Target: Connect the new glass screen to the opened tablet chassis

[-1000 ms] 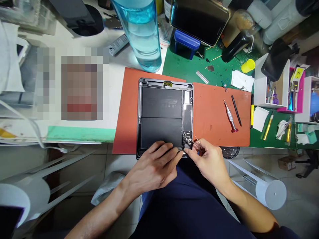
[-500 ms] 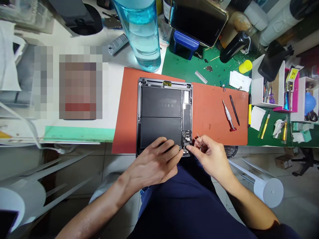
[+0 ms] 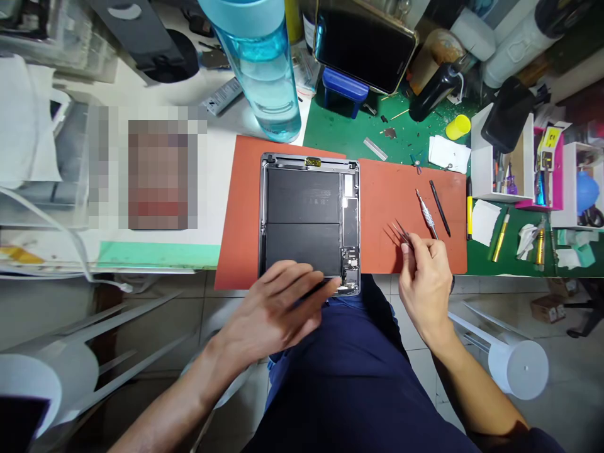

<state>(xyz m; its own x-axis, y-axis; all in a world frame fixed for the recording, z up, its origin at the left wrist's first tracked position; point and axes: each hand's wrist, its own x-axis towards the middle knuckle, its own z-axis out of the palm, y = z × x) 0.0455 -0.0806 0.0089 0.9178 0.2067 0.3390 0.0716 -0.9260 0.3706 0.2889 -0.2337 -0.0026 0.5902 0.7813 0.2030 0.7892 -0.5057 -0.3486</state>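
An opened tablet (image 3: 309,220) lies on an orange mat (image 3: 406,207), its black battery cells and a narrow board strip on its right side showing. My left hand (image 3: 278,308) rests on the tablet's near edge with its fingers stretched flat over the lower battery. Over the mat to the right of the tablet, my right hand (image 3: 425,277) pinches thin metal tweezers (image 3: 401,231), tips pointing up and left. It is apart from the tablet.
A screwdriver with a ridged metal handle (image 3: 425,214) and a black stylus (image 3: 440,199) lie on the mat's right side. A blue water bottle (image 3: 264,69) stands behind the tablet. A propped dark phone (image 3: 365,41), yellow cap (image 3: 457,127), tissues and tool racks (image 3: 514,157) crowd the green mat (image 3: 340,132).
My right hand has lifted off the tablet's lower right corner and moved right over the orange mat with the tweezers. My left hand stays on the tablet's near edge.
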